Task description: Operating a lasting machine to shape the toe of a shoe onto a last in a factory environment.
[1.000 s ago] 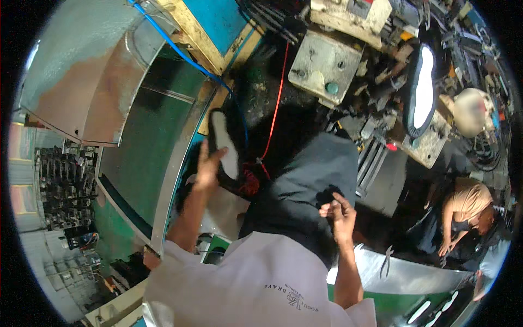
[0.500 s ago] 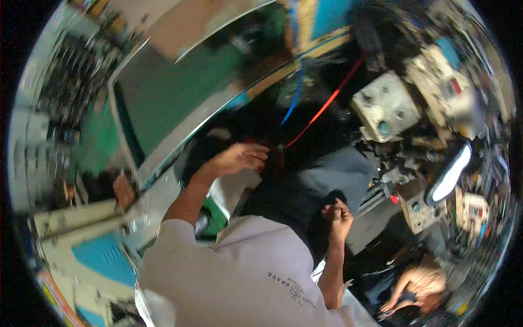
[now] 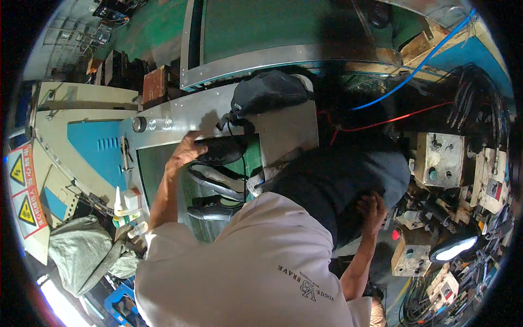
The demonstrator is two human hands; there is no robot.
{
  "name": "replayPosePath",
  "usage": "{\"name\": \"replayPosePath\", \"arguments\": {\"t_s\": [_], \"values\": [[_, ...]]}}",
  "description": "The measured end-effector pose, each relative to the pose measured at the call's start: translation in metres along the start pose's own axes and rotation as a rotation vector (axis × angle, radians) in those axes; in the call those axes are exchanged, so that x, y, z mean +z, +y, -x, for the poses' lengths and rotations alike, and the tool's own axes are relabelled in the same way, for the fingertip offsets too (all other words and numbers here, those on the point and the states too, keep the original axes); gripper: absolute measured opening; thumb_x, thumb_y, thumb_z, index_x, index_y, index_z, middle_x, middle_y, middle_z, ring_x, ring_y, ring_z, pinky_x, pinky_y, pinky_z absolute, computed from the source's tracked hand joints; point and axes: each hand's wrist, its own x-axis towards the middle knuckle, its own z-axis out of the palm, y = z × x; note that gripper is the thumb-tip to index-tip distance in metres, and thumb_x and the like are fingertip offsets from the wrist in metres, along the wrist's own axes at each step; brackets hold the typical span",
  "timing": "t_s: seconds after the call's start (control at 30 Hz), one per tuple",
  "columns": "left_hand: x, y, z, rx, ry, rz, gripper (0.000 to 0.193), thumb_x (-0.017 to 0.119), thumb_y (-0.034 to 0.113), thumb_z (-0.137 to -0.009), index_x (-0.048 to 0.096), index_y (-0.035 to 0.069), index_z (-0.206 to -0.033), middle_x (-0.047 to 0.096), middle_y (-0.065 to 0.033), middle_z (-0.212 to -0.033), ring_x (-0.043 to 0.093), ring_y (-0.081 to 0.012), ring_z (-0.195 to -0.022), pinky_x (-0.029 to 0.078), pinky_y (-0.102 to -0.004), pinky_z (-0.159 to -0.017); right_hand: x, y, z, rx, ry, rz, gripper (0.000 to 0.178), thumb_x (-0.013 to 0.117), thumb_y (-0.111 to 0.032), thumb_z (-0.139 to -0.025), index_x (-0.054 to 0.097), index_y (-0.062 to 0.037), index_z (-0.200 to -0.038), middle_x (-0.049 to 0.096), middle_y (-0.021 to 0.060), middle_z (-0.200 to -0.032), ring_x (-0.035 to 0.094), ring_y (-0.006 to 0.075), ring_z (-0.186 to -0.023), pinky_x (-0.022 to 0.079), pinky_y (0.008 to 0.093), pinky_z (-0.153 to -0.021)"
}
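My left hand (image 3: 188,151) reaches over a green surface (image 3: 253,155) in a metal frame, its thumb and fingers apart at the end of a black shoe (image 3: 220,151). Whether it touches that shoe I cannot tell. Beside it lie a grey-and-black shoe (image 3: 218,181), tilted on its side, and another black shoe (image 3: 213,208). A thin dark cord runs down across the shoes. My right hand (image 3: 372,211) hangs against my dark trousers (image 3: 348,180), fingers loosely bent and apart, with nothing visible in them.
A dark cloth bundle (image 3: 272,92) and a lidded clear jar (image 3: 140,124) stand on the metal ledge. White bottles (image 3: 126,201) are at left. At right are control boxes (image 3: 440,159), a lamp (image 3: 455,248), a blue hose (image 3: 414,71) and a red cable (image 3: 403,116).
The view has swung left, bringing the shoes into sight. My left hand has moved from before my trousers to the shoes; my right hand's fingers have loosened from a closed grip.
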Motion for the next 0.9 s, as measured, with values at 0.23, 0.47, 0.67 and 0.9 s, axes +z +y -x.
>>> {"name": "replayPosePath", "arguments": {"t_s": [0.23, 0.47, 0.67, 0.9], "values": [[0.038, -0.040, -0.029, 0.268, -0.232, -0.768, 0.127, 0.099, 0.032, -0.058, 0.036, 0.009, -0.166, 0.059, -0.0260, -0.149, 0.061, -0.0464, -0.134, 0.053, -0.0522, -0.113, -0.006, 0.028, -0.007, -0.048, -0.010, 0.125, 0.039, 0.064, -0.028, -0.112, 0.067, 0.0006, -0.137, 0.076, 0.0099, -0.106, 0.074, 0.0176, -0.086, 0.063, 0.0318, -0.072], [0.102, -0.115, 0.043, 0.109, -0.588, -0.629, 0.072, 0.076, 0.049, -0.091, 0.064, -0.003, -0.139, 0.072, -0.0200, -0.119, 0.066, -0.0320, -0.110, 0.056, -0.0479, -0.088, 0.001, 0.026, -0.011, -0.107, 0.046, -0.039, 0.033, 0.062, -0.021, -0.113, 0.066, 0.0009, -0.138, 0.076, 0.0083, -0.100, 0.073, 0.0172, -0.075, 0.061, 0.0316, -0.070], [0.128, -0.134, 0.121, -0.241, -0.618, 0.179, 0.088, 0.096, 0.042, -0.073, 0.063, 0.000, -0.142, 0.073, -0.0187, -0.133, 0.068, -0.0323, -0.120, 0.055, -0.0461, -0.102, 0.003, 0.044, -0.020, -0.254, 0.090, 0.173, 0.033, 0.064, -0.024, -0.113, 0.069, 0.0020, -0.133, 0.076, 0.0070, -0.093, 0.071, 0.0149, -0.072, 0.060, 0.0306, -0.068], [0.004, -0.013, 0.094, -0.138, -0.105, 0.187, 0.077, 0.098, 0.021, -0.076, 0.063, -0.001, -0.141, 0.074, -0.0096, -0.128, 0.069, -0.0227, -0.116, 0.057, -0.0391, -0.101, 0.033, -0.008, -0.023, -0.221, -0.011, -0.079, 0.032, 0.060, -0.019, -0.113, 0.068, 0.0038, -0.133, 0.077, 0.0106, -0.096, 0.072, 0.0172, -0.075, 0.062, 0.0325, -0.070]]}}
